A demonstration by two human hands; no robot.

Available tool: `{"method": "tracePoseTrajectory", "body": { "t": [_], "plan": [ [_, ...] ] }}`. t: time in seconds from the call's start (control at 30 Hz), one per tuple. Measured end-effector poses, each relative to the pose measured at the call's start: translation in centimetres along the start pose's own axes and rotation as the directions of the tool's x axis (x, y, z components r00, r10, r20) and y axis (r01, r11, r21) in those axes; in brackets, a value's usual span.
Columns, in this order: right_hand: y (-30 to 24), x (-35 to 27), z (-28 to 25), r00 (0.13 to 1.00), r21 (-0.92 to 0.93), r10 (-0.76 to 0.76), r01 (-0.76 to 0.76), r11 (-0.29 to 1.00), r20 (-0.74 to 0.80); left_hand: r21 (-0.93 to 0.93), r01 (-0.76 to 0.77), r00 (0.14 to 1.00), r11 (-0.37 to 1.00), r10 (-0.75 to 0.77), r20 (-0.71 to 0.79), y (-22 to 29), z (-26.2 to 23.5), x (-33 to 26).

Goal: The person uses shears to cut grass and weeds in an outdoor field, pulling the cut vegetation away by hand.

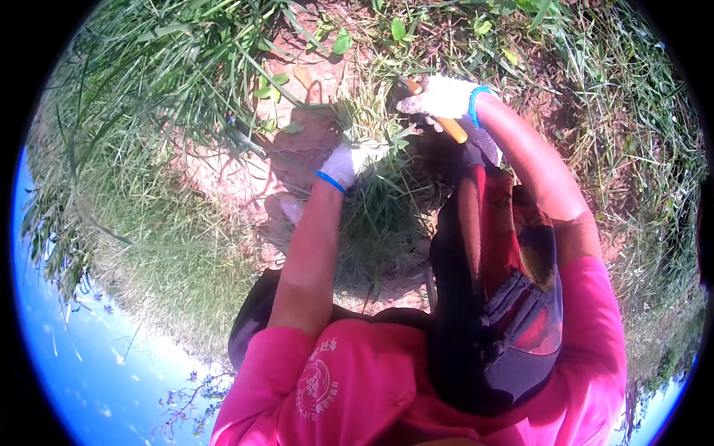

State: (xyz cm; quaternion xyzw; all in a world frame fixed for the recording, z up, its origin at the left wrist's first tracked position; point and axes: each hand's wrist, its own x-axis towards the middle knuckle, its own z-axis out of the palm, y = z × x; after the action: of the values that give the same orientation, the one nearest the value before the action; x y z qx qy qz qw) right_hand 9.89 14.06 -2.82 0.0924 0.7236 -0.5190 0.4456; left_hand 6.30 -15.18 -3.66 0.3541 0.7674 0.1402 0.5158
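Note:
My left hand (346,165), in a white glove with a blue cuff, is closed round a bunch of cut-looking grass (374,117) in front of me. More long blades hang below its fingers. To the right, and slightly farther off, my right hand (446,98) wears a similar glove. It grips a tool by its orange handle (452,130), whose end sticks out below the palm. A second orange part shows past the fingers on the far side. The tool's working end is not visible among the grass.
Bare reddish soil (223,175) lies left of my left hand. Tall grass (171,59) stands at the far left, and flattened grass and weeds (617,111) cover the right. My bent knee in dark trousers (476,349) rises below my right arm.

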Motion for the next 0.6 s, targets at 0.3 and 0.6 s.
{"method": "tracePoseTrajectory", "body": {
  "t": [0.3, 0.6],
  "plan": [
    [0.4, -4.8, -1.5, 0.983, 0.087, -0.028, 0.044, 0.995, -0.18, -0.212, -0.092, 0.99, 0.973, 0.067, -0.122, -4.3, 3.6, 0.7],
    [-0.5, -5.2, 0.6, 0.946, 0.361, 0.302, -0.325, 0.874, 0.119, -0.617, 0.005, 0.998, 0.787, -0.043, -0.046, -7.6, 5.7, 1.7]
  ]
}}
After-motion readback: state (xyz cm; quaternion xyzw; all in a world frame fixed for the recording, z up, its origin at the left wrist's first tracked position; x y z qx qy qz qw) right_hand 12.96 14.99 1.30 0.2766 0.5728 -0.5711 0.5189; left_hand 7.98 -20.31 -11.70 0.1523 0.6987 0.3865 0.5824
